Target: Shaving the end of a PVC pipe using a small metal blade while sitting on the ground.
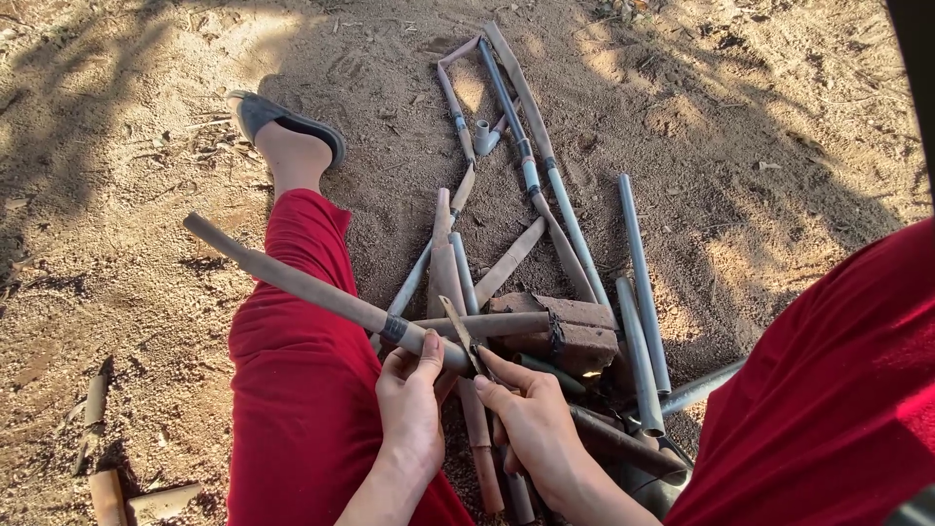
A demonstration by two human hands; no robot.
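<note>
My left hand (pixel 409 394) grips a long, dusty brown pipe (pixel 292 278) near its dark-taped joint; the pipe slants up to the left over my red-trousered leg (pixel 292 380). My right hand (pixel 531 424) holds a thin, pointed metal blade (pixel 458 326) whose tip rests against the pipe close to the left thumb. Both hands sit low in the middle, just in front of a reddish brick (pixel 575 336).
Several grey and brown pipes (pixel 638 292) lie scattered on the sandy ground beyond the brick, some joined into long lengths (pixel 531 146). My foot in a grey sandal (pixel 287 122) is at upper left. Short pipe offcuts (pixel 107 492) lie at lower left.
</note>
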